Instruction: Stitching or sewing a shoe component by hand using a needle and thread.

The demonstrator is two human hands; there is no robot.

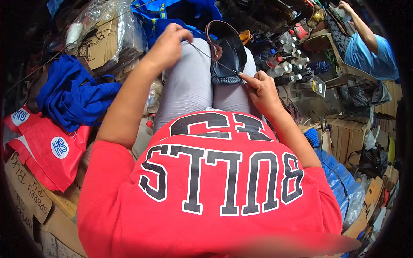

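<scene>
Across my lap lies a black leather shoe upper point(230, 49) with a brown edge and a gathered toe seam nearest me. A thin dark thread point(201, 52) runs taut from the toe area to my left hand point(168, 48), which is closed on it above my left thigh. At the right side of the toe, my right hand point(263, 92) pinches the edge of the upper between thumb and fingers. Whether it also grips thread or a small tool there is too small to tell.
Several plastic bottles point(286, 64) stand to the right of my knees. A blue bag point(172, 19) lies beyond my knees; blue cloth point(77, 92) and a red bag point(56, 150) are at left. A person in a blue shirt point(372, 56) is at far right.
</scene>
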